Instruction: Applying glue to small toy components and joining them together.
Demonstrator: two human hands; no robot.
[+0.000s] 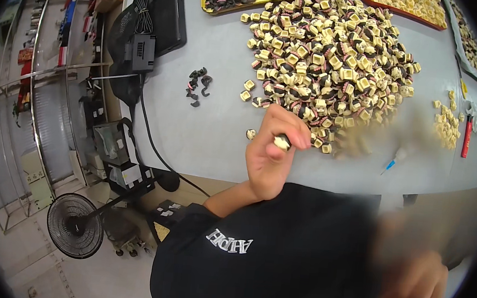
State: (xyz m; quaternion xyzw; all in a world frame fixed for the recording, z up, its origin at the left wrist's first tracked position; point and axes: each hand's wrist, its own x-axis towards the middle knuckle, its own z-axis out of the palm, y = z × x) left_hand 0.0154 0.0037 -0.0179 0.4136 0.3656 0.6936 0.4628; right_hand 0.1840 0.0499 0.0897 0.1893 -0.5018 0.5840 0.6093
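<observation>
A: What takes up most of the view?

B: A grey table (206,129) across the top, and below it the person's black shirt (274,254). To the left of the table stand metal racks (35,74), with a floor fan (74,225) on the floor beneath.

A: And on the table?

B: A big pile (329,49) of small cream and black square parts spreads over the middle and far side. Behind it lie a yellow tray (257,0) holding dark pieces and a red-rimmed tray (410,5) of pale ones. A black box (168,15) with a coiled cable sits at the far left corner.

A: Smaller things?

B: A few black clips (197,86) lie apart, left of the pile. On the right, a little cream heap (448,122), a red tool (466,138) just beside it, and a blue-tipped tool (393,161) near the table's front edge.

A: The hands?

B: The left hand (272,152) is raised over the table's front edge, just before the pile, fingers pinched together on one part (282,143), cream with a dark side.

A: And the other?

B: The right hand (413,289) is low at the right, badly blurred. I cannot tell whether its fingers are closed or apart, or whether it holds anything.
</observation>
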